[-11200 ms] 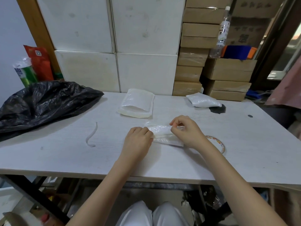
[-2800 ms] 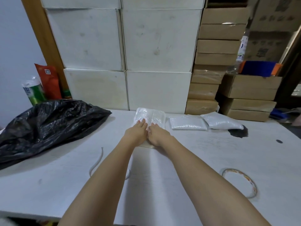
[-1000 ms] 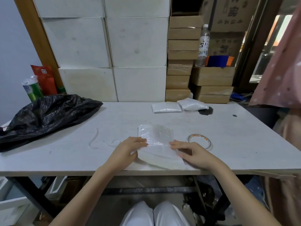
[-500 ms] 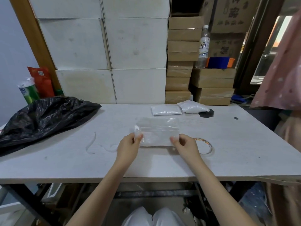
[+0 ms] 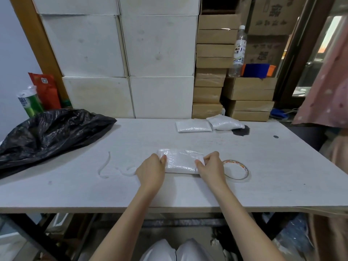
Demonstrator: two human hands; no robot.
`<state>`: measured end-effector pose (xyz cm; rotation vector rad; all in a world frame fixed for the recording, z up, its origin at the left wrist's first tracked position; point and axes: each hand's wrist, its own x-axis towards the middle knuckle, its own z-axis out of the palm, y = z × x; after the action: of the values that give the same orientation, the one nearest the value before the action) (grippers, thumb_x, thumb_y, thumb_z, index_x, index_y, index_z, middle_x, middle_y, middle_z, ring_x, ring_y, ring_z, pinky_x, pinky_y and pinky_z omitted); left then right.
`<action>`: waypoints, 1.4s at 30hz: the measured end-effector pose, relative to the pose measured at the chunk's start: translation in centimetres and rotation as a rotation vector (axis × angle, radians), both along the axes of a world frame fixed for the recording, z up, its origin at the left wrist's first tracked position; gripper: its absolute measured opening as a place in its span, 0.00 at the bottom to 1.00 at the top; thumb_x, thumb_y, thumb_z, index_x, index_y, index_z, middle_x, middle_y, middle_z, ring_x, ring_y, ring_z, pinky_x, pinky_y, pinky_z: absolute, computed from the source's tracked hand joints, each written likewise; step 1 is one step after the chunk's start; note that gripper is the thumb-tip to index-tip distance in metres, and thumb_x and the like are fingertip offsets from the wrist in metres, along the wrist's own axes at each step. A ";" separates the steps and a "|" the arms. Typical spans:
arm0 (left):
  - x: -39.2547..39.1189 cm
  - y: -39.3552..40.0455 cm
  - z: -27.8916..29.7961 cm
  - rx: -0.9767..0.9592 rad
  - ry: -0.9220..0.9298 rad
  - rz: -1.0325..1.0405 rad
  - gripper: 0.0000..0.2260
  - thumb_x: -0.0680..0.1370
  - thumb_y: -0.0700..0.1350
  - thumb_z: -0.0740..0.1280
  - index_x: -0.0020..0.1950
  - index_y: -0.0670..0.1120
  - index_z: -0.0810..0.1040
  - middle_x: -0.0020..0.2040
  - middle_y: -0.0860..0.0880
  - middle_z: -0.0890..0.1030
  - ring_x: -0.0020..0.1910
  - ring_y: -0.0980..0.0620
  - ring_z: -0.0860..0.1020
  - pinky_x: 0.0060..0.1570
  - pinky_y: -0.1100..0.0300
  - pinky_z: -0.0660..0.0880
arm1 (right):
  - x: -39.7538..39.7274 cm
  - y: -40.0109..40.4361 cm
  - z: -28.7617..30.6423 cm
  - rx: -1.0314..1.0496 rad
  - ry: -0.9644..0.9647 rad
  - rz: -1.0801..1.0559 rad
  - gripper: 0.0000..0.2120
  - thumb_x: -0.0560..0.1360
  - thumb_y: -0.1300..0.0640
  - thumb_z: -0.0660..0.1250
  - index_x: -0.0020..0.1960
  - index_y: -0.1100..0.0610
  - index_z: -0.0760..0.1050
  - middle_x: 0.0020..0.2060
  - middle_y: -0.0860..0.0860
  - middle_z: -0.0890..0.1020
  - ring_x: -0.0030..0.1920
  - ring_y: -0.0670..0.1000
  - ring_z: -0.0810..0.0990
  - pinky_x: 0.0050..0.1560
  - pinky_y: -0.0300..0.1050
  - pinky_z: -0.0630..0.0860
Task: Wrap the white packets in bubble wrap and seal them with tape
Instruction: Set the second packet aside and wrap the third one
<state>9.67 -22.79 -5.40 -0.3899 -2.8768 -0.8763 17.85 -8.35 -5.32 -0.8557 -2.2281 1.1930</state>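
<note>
A bubble-wrapped packet (image 5: 180,161) lies flat on the white table (image 5: 188,189), a wide, low rectangle of crinkled clear film over a white filling, glossy where the light catches its folds. The wrap looks loosely gathered along the far edge, with a pale fold showing at its right end. The left hand (image 5: 151,171) grips the packet's left end, thumb on top and fingers curled around the edge. The right hand (image 5: 211,167) pinches the right end, thumb and forefinger closed on the fold of wrap there, the other fingers bent under. Both hands hold the same packet, which rests on the tabletop between them.

Just to the right of the packet, partly behind the right hand, a tape roll (image 5: 236,170) lies flat, clear with a patterned inner ring. To the left of the packet a thin white strip (image 5: 113,167) curls on the table surface. Beyond the packet, near the table's far edge, two more white packets sit side by side: a flat one (image 5: 193,125) and a plumper one (image 5: 225,123) touching its right end; whether those are wrapped cannot be told. Far to the left of the packet a black plastic bag (image 5: 49,132) is heaped on the table. Behind the table stand white boxes (image 5: 120,59) and stacked cardboard boxes (image 5: 212,72), with a clear bottle (image 5: 238,51) standing among them
</note>
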 end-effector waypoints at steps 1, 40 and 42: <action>0.1 0.1 0.1 -0.007 0.003 -0.005 0.18 0.81 0.52 0.53 0.34 0.44 0.61 0.32 0.50 0.69 0.37 0.44 0.70 0.38 0.56 0.64 | 0.0 0.0 0.0 0.016 -0.032 0.011 0.13 0.75 0.58 0.66 0.53 0.63 0.65 0.41 0.51 0.73 0.43 0.53 0.73 0.41 0.42 0.67; 1.8 -1.4 -1.9 -0.342 0.142 -0.571 0.34 0.76 0.64 0.38 0.76 0.46 0.39 0.77 0.50 0.38 0.75 0.57 0.37 0.74 0.61 0.37 | 1.1 -1.5 0.8 0.687 -0.180 0.683 0.26 0.82 0.58 0.49 0.77 0.56 0.44 0.74 0.42 0.41 0.74 0.40 0.39 0.73 0.35 0.35; 1.8 -1.4 -1.8 -0.343 0.129 -0.577 0.33 0.77 0.62 0.39 0.76 0.46 0.39 0.77 0.50 0.39 0.75 0.57 0.37 0.73 0.61 0.37 | 1.2 -1.8 0.7 0.758 -0.235 0.677 0.25 0.83 0.56 0.46 0.77 0.56 0.43 0.76 0.47 0.43 0.76 0.42 0.40 0.73 0.36 0.35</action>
<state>11.50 -24.22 -7.22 -1.3014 -2.8168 -0.3752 19.09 -10.11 -4.63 0.0839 -2.9482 0.3692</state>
